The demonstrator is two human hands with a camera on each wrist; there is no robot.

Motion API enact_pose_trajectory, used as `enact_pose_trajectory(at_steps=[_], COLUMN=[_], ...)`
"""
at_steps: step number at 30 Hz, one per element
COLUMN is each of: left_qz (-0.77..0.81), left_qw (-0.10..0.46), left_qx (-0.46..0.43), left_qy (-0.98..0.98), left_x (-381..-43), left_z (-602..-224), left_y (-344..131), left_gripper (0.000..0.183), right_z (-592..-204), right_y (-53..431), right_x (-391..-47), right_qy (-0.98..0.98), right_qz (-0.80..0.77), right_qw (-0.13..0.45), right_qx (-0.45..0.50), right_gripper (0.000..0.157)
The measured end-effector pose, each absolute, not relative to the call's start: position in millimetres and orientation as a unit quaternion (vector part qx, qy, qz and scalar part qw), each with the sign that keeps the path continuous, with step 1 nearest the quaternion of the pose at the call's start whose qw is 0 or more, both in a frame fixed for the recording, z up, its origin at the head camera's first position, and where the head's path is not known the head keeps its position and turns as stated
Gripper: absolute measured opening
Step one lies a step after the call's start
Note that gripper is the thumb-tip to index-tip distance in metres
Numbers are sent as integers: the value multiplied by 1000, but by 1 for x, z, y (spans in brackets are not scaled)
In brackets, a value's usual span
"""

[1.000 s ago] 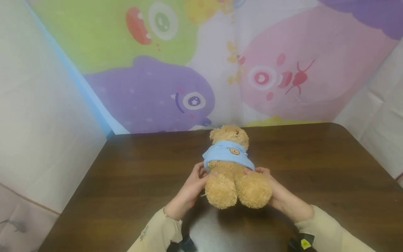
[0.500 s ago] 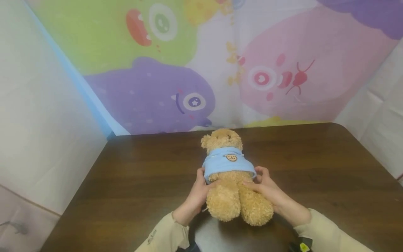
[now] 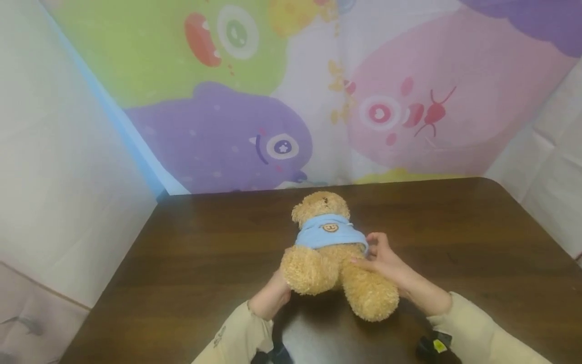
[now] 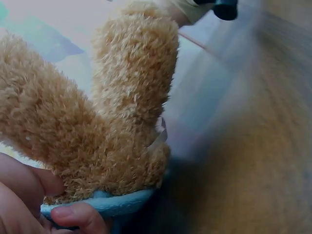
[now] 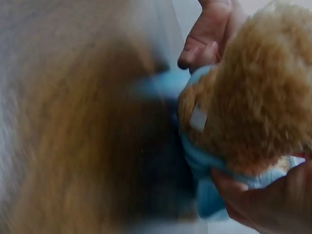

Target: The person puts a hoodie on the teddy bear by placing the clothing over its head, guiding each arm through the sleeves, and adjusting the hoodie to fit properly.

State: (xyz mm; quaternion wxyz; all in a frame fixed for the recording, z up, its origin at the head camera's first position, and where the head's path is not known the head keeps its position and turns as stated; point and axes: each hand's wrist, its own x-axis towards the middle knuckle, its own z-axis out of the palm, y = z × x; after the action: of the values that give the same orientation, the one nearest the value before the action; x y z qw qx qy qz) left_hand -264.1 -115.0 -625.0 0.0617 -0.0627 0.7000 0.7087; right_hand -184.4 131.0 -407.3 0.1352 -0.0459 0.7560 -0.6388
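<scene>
Teddy bear over desk, head toward twelve o'clock, gripped by right hand at four and, seemingly, part-hidden left hand at eight; even pressure should best prevent rolling.

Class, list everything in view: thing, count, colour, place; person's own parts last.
Teddy bear: 1, tan, between hands
Shirt: 1, light blue, on bear
Face emblem: 1, tan, shirt front
Tag: 1, white, on bear's fur
Table: 1, dark brown, beneath bear
Cartoon backdrop: 1, multicoloured, behind table
Side panels: 2, whitish, left and right
Strip: 1, blue, backdrop's left edge
Dark objects: 2, black, one yellow-marked, by wrists
Blurred item: 1, grey, far lower left
Sleeves: 2, cream, on forearms
Left hand: 1, bare, at shirt hem
Right hand: 1, bare, against bear's side
</scene>
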Motion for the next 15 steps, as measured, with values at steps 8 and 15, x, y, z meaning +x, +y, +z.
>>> enact_pose_trajectory(at_steps=[8,15], left_qz=[694,717], left_qw=[123,94], left_qx=[-21,21], left_qy=[709,690], left_x=[-263,-333], left_z=[-606,-751], left_y=[-110,-133], left_gripper=[19,33], right_z=[-406,-520], right_y=[132,155], right_x=[-192,-257], right_qy=[773,735], right_qz=[-616,-640], right_qw=[108,-6], right_qx=[-105,-222], right_gripper=[58,65])
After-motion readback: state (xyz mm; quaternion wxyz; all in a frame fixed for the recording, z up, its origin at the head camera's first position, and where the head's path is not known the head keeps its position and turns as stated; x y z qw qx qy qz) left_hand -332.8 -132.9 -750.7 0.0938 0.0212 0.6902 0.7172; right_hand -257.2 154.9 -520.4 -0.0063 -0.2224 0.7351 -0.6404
